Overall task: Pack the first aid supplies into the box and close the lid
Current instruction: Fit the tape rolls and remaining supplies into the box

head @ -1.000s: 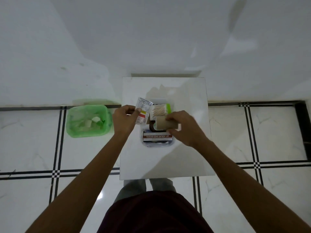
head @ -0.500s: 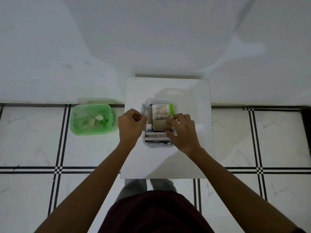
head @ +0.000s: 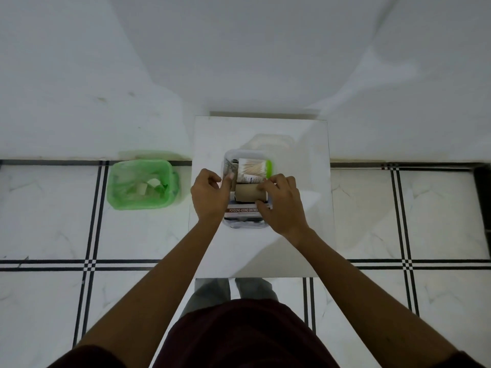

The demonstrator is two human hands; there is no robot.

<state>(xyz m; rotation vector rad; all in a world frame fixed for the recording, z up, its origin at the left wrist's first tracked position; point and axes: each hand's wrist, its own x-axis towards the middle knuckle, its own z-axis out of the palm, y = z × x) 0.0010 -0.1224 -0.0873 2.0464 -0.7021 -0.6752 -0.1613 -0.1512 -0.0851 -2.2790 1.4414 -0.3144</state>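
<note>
A clear plastic box (head: 242,224) stands on the small white table (head: 297,235). Inside lie a pack of cotton swabs with a green edge (head: 253,167), a brown bandage roll (head: 249,193) and a carton marked povidone-iodine ointment (head: 243,212). My left hand (head: 210,197) pinches a tablet strip (head: 229,170) that stands on edge against the box's left wall. My right hand (head: 281,205) rests on the right side of the box, fingers pressing the brown roll. The clear lid (head: 273,142) lies behind the box.
A green bin (head: 142,184) lined with a green bag stands on the tiled floor left of the table, paper scraps inside. A white wall rises behind the table. My legs show below the table's near edge.
My left hand has lowered the tablet strip from above the box into its left side. My right hand has pushed the brown roll down among the supplies.
</note>
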